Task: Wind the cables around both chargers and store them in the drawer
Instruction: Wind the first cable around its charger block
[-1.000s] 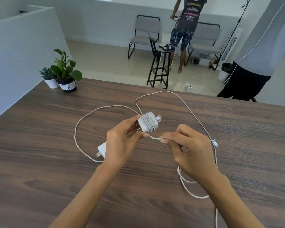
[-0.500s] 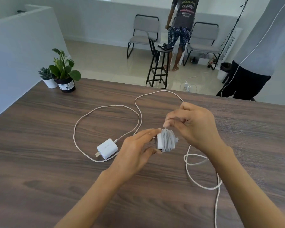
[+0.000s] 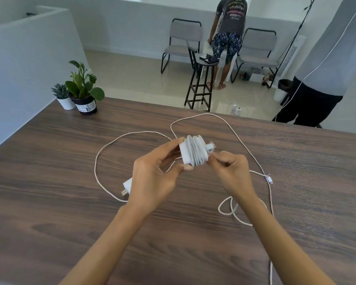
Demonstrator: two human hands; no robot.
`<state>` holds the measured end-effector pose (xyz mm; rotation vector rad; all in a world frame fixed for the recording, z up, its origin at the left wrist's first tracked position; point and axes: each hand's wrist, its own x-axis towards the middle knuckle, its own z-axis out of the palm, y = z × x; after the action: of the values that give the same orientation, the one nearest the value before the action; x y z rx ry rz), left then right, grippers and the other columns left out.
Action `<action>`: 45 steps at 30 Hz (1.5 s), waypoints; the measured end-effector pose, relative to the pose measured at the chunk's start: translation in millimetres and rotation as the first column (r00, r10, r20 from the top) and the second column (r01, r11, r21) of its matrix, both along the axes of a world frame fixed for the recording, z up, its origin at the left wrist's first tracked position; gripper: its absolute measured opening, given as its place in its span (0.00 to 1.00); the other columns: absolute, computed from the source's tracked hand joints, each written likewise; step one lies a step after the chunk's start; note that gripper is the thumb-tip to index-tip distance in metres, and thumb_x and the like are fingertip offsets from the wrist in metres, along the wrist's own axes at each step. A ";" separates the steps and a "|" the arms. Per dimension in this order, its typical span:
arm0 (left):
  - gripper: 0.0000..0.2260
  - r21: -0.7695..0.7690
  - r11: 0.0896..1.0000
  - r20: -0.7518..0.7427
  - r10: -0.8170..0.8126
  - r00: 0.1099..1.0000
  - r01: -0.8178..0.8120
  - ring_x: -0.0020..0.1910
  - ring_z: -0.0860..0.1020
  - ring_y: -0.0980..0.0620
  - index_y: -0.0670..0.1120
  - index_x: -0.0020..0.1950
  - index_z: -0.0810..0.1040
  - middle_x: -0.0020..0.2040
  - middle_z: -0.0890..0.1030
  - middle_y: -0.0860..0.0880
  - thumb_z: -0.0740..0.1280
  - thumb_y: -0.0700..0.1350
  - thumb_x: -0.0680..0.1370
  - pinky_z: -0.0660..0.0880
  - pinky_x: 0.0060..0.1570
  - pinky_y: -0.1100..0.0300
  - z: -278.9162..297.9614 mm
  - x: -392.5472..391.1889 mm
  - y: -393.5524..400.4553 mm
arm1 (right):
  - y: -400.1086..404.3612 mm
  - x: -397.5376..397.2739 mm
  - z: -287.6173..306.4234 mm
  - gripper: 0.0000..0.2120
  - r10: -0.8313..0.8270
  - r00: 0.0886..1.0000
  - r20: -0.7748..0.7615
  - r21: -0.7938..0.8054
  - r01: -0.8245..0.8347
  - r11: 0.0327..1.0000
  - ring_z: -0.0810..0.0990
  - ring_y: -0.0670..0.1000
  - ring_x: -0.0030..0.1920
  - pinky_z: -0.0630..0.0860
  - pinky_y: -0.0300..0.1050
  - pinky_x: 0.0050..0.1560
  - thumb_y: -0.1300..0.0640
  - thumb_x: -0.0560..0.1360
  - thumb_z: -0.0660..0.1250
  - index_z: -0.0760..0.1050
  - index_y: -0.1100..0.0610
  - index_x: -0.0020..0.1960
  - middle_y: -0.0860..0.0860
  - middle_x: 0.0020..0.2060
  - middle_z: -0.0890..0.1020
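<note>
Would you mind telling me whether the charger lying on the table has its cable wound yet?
Not wound: the second charger lies on the table, its cable spread in open loops.

white charger (image 3: 193, 152) cable-wound, second charger (image 3: 128, 184) on table

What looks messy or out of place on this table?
Nothing is damaged or spilled. Only the second charger stands out: its cable still sprawls in loose loops across the table, while the left hand holds the wound charger.

Two potted plants (image 3: 78, 89) stand at the far left corner of the wooden table (image 3: 49, 182). Beyond it are two grey chairs (image 3: 183, 42), a black stool (image 3: 201, 83) and two people standing
</note>
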<state>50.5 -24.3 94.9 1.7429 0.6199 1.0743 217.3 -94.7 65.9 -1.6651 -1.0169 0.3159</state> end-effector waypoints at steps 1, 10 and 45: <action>0.25 -0.003 0.999 0.010 0.033 0.999 -0.033 0.52 0.81 0.60 0.51 0.59 0.77 0.54 0.82 0.55 0.75 0.32 0.67 0.76 0.55 0.64 2.6 0.9 2.3 | -1.8 -5.6 -3.7 0.15 -0.027 0.997 0.078 0.010 0.026 1.000 0.67 0.42 0.27 0.62 0.38 0.32 0.57 0.71 0.72 0.79 0.43 0.28 0.42 0.22 0.68; 0.21 0.103 0.948 -0.102 0.310 0.945 -0.300 0.49 0.80 0.65 0.47 0.60 0.78 0.48 0.80 0.62 0.75 0.36 0.68 0.76 0.54 0.65 -15.1 8.6 23.0 | -28.2 -28.8 3.4 0.07 -0.002 0.797 0.605 0.018 -0.011 1.000 0.69 0.46 0.26 0.63 0.33 0.27 0.52 0.73 0.67 0.84 0.50 0.44 0.46 0.27 0.72; 0.28 0.367 0.918 -0.176 -0.088 0.980 0.148 0.61 0.73 0.69 0.46 0.63 0.74 0.59 0.77 0.59 0.73 0.32 0.65 0.68 0.58 0.75 -30.2 -3.0 -37.5 | -13.2 27.5 35.7 0.09 0.316 0.942 -0.113 0.062 -0.311 0.948 0.71 0.48 0.34 0.70 0.32 0.37 0.58 0.65 0.72 0.83 0.60 0.44 0.46 0.30 0.80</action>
<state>47.5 -61.8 64.7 2.1887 0.4102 1.0268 244.8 -107.9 101.6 -1.4239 -1.1882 0.5952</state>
